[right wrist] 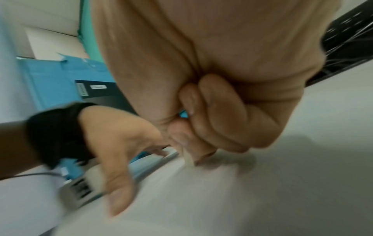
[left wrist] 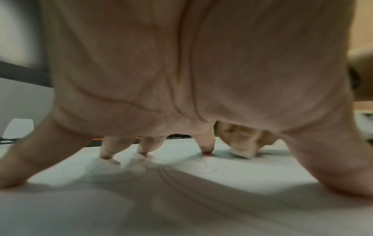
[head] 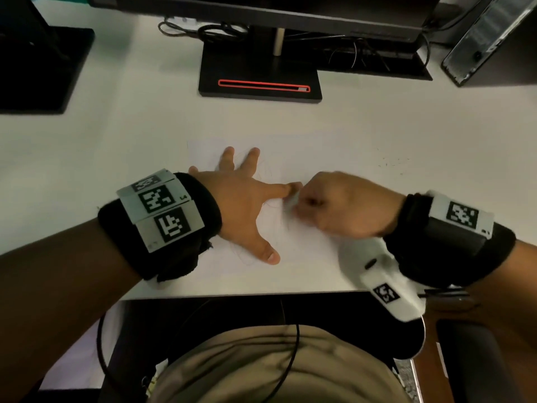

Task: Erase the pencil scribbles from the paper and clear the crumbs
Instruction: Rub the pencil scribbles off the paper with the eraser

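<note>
You've got a white desk (head: 377,126) with a black monitor stand (head: 260,80) at the far side, and the paper (head: 305,251) sits flat near the front edge, right in front of you. Your left hand (head: 241,205) is spread wide on the sheet, fingers (left wrist: 206,146) straight and fanned with the tips planted, thumb out toward the near edge. My guess is that's there to pin the paper so it doesn't slide or crumple while you rub. So that hand is flat and pressing, not wrapped around anything. Your right hand (head: 343,207) is curled up tight just right of the left index finger, nearly touching it, and it's pinching a small pale eraser (right wrist: 188,157) between thumb and fingertips, with the eraser's end down on the sheet. Both it and the hand look smeared, so I'd say you're mid-stroke. The pencil scribbles (left wrist: 177,174) are faint loopy lines under and around the left palm, plenty of them not yet erased, so this looks like partway through. There's a scatter of little crumbs (head: 392,165) on the desk off to the far right of the paper, which you'll need to sweep off later.
</note>
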Available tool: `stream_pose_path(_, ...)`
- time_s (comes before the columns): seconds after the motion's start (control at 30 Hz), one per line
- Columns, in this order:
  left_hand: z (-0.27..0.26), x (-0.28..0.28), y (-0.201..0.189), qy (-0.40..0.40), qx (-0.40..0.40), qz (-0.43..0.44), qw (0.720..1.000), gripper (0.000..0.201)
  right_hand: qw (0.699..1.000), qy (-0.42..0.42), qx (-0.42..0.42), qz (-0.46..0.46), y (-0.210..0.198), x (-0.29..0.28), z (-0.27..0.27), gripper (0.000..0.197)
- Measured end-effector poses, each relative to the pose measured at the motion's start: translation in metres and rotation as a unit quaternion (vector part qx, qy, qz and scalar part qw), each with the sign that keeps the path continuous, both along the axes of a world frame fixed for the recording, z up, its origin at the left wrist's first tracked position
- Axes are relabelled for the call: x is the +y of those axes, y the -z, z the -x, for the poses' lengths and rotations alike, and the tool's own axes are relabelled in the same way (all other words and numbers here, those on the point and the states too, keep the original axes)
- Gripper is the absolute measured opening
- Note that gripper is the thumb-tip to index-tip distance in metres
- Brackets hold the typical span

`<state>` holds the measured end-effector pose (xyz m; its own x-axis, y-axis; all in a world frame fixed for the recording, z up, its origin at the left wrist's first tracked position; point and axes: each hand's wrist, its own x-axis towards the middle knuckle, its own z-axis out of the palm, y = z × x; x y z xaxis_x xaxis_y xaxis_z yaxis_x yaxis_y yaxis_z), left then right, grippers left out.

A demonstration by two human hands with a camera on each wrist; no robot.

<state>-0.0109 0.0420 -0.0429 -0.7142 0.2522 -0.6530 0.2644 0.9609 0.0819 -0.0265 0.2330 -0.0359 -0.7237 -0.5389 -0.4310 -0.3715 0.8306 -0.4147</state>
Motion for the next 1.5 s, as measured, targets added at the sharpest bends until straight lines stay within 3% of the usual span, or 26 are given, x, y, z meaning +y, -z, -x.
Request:
stream_pose_path(0.1,0.000,-0.001,0.001,0.004,0.004,-0.002,1.000,0.120,0.999,-0.025,-0.022,-0.009,0.002,-0.002,-0.007,0.043)
stream_pose_path(0.2,0.000,0.001,0.000,0.002,0.002,0.007,1.000,0.120,0.999,0.044,-0.002,0.003,0.001,0.005,0.014,0.045)
stream_pose_path(0.37,0.001,0.001,0.001,0.004,0.003,0.004,1.000,0.120,0.999,-0.028,-0.017,-0.018,0.001,-0.003,-0.006,0.042)
stream_pose_path(0.5,0.001,0.001,0.000,0.000,-0.001,0.010,1.000,0.120,0.998,0.057,0.012,-0.007,0.000,0.006,0.018,0.045)
stream_pose_path(0.67,0.002,0.000,0.002,0.003,0.003,-0.003,1.000,0.119,0.999,-0.047,-0.010,-0.019,0.001,-0.005,-0.010,0.043)
stream_pose_path(0.8,0.001,0.000,0.000,0.000,-0.003,0.007,1.000,0.120,0.998,0.059,0.019,-0.004,0.000,0.010,0.017,0.045)
stream_pose_path(0.93,0.001,0.000,0.002,0.006,0.003,0.001,1.000,0.120,0.999,-0.050,-0.005,-0.011,0.002,-0.001,-0.015,0.041)
stream_pose_path(1.07,0.000,0.001,0.000,0.002,-0.003,0.012,1.000,0.119,1.000,0.029,0.007,0.003,0.001,0.002,0.012,0.045)
stream_pose_path(1.2,0.001,0.002,-0.001,0.000,-0.009,0.011,1.000,0.118,0.999,-0.046,-0.010,-0.014,-0.002,-0.010,-0.007,0.042)
stream_pose_path(1.37,0.000,0.002,-0.003,0.000,-0.014,0.019,1.000,0.119,1.000,0.019,0.002,0.010,0.001,-0.002,0.013,0.043)
stream_pose_path(1.5,0.001,0.002,-0.001,0.002,-0.014,0.011,1.000,0.118,0.999,-0.038,-0.014,0.011,0.001,-0.008,-0.005,0.041)
